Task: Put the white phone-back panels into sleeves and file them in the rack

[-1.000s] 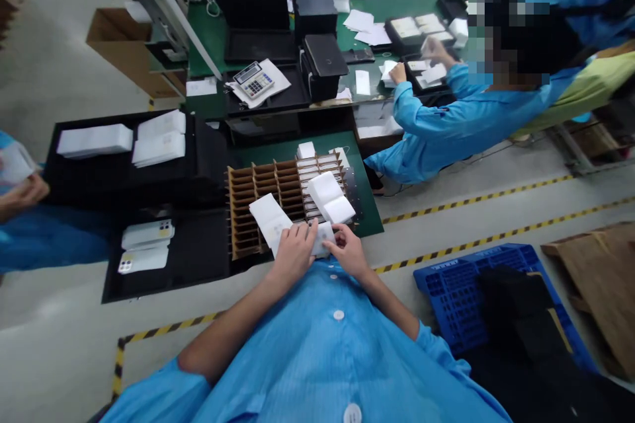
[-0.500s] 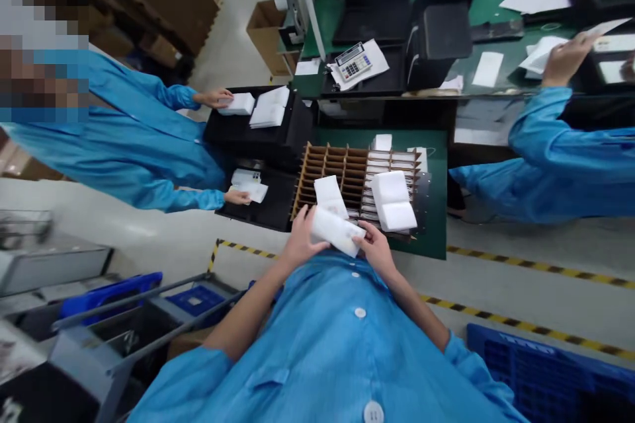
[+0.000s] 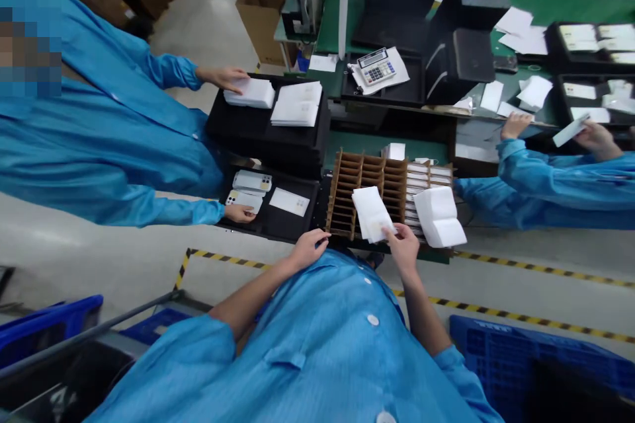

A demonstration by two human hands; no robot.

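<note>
In the head view, my right hand pinches the lower corner of a white sheet. That sheet lies with similar white pieces over a cardboard divider grid. My left hand rests at the grid's near left corner, fingers curled in and nothing visible in them. Narrow slots on the grid's right side are filled with thin whitish pieces; the left and middle slots look unfilled. A folded stack of white sheets sits on the grid's right part.
At left, a co-worker's hands touch white stacks on a black box and phone-shaped pieces in a black tray. Another co-worker handles white pieces at right. A calculator lies on the back bench. A blue pallet stands lower right.
The white sheet held in both hands has come down onto the pieces over the grid. My left hand has let go; my right hand stays on it. The whole view has shifted.
</note>
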